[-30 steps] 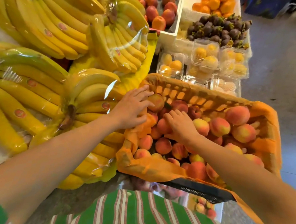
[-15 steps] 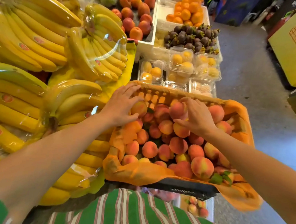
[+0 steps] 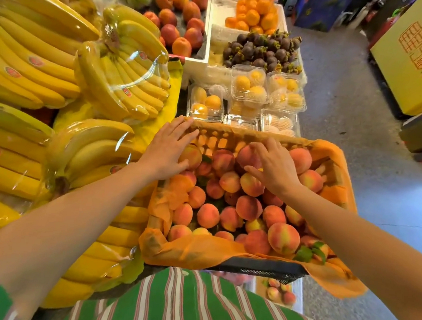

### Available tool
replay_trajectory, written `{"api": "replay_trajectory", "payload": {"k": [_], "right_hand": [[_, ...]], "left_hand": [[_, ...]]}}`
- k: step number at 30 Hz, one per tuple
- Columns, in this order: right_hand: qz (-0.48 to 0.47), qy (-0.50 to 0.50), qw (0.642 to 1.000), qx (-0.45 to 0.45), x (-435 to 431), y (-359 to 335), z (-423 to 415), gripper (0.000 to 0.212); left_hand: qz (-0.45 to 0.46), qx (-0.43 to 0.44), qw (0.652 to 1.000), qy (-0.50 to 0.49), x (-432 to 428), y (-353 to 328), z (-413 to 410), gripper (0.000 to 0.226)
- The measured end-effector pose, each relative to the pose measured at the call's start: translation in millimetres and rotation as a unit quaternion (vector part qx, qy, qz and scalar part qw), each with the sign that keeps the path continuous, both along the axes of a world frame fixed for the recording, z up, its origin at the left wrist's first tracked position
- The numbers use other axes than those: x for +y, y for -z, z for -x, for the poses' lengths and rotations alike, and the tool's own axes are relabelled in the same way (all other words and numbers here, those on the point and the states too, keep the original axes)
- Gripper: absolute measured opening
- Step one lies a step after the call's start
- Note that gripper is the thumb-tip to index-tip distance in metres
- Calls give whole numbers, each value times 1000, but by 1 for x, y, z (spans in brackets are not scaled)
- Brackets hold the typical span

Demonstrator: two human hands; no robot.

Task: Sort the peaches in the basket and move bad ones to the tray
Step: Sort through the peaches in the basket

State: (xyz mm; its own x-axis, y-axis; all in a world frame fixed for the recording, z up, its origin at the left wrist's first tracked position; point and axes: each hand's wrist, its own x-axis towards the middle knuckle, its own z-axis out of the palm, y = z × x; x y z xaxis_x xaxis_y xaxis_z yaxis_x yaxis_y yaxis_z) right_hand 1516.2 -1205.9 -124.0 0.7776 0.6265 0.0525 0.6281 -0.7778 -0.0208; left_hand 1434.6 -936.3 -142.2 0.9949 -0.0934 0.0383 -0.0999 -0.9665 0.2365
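A black basket lined with orange paper holds several pink-orange peaches. My left hand lies flat at the basket's far left corner, fingers spread, touching one peach at the wall. My right hand rests with fingers apart over the peaches at the far middle, its fingertips on one peach. Neither hand lifts a fruit. A white tray with a few peaches shows below the basket, near my right elbow, mostly hidden.
Wrapped banana bunches fill the left side, touching the basket. Beyond the basket stand clear boxes of yellow fruit, mangosteens, oranges and nectarines. A yellow carton stands on the grey floor at right.
My right hand moved from the basket's near middle to the far side. My left hand stayed at the far left corner. The view tilted up and showed more of the stall.
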Motion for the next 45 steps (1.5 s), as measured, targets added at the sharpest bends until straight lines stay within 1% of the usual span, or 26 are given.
{"api": "replay_trajectory", "payload": {"k": [4, 9, 11, 14, 15, 19, 22, 25, 27, 29, 31, 33, 35, 37, 39, 40, 42, 45], "right_hand": [[33, -36, 999, 3, 7, 2, 6, 68], [24, -20, 999, 34, 9, 5, 1, 74], [11, -36, 999, 25, 9, 5, 3, 73], [-24, -84, 996, 13, 14, 3, 9, 65], [-33, -110, 993, 26, 19, 3, 12, 62], [-47, -206, 969, 126, 41, 8, 21, 52], [-18, -226, 967, 116, 53, 16, 17, 51], [56, -220, 969, 101, 58, 21, 12, 49], [89, -221, 969, 68, 56, 26, 10, 46], [70, -212, 974, 37, 51, 27, 8, 44], [28, -233, 972, 25, 46, 25, 6, 41], [13, -301, 952, 49, 47, 24, 10, 39], [35, -340, 932, 124, 51, 30, 22, 40], [118, -314, 919, 206, 55, 40, 35, 47], [214, -282, 905, 235, 57, 54, 44, 56], [244, -266, 899, 247, 57, 60, 47, 63], [256, -249, 895, 268, 58, 71, 53, 76], [223, -234, 908, 268, 59, 83, 60, 80]], "left_hand": [[19, -8, 1000, -3, 2, 1, 3, 73], [40, -10, 999, -16, 4, 1, 8, 72], [46, -10, 999, -21, 4, 2, 8, 73], [55, -12, 998, -28, 6, 2, 10, 75], [60, -12, 998, -29, 7, 1, 11, 76], [83, -10, 996, -21, 11, 2, 17, 81], [93, -1, 995, -20, 15, 3, 23, 82], [103, 0, 994, -22, 19, 5, 28, 79], [109, -2, 994, -24, 19, 7, 29, 78], [113, -3, 993, -27, 18, 8, 29, 78], [114, -4, 993, -30, 18, 8, 29, 77], [116, -5, 993, -31, 17, 8, 28, 77], [120, -5, 992, -32, 17, 8, 29, 77], [127, -7, 991, -35, 15, 7, 29, 76], [128, -7, 991, -36, 15, 7, 30, 75], [128, -8, 991, -35, 15, 8, 31, 74], [129, -9, 991, -36, 15, 9, 32, 74], [131, -9, 990, -43, 14, 9, 32, 73]]}}
